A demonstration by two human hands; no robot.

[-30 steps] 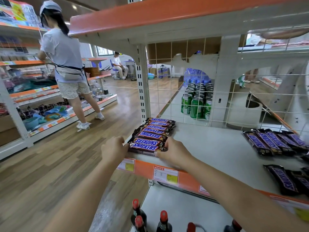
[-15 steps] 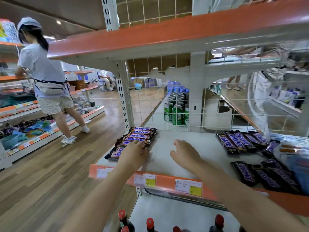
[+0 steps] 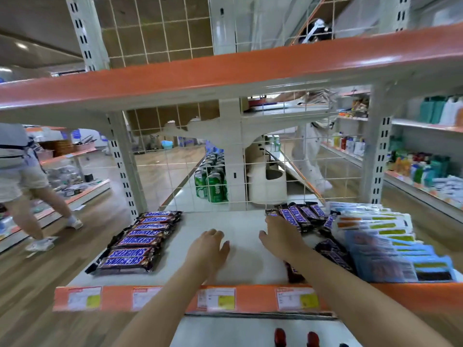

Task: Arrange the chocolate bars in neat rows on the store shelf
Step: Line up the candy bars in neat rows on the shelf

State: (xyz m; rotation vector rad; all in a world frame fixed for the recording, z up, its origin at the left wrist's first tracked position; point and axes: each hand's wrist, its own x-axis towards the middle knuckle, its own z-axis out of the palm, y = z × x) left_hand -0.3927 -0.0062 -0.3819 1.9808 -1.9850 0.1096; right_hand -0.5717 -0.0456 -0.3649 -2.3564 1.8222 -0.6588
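A neat column of Snickers bars (image 3: 140,240) lay on the left part of the white shelf (image 3: 240,261), stacked front to back, labels up. A second, looser group of bars (image 3: 302,216) sat at the back right, with more dark bars (image 3: 333,254) partly under the right forearm. The left hand (image 3: 208,249) hovered palm-down over the bare middle of the shelf, fingers relaxed and holding nothing — well apart from the left column. The right hand (image 3: 283,236) reached forward, fingers extended, its fingertips touching the nearest bar of the back-right group; no grasp was visible. Blue-and-white packets (image 3: 385,249) filled the shelf's right end. Behind the wire grid stood green cans (image 3: 213,186) — price tags (image 3: 216,299) lined the orange shelf edge
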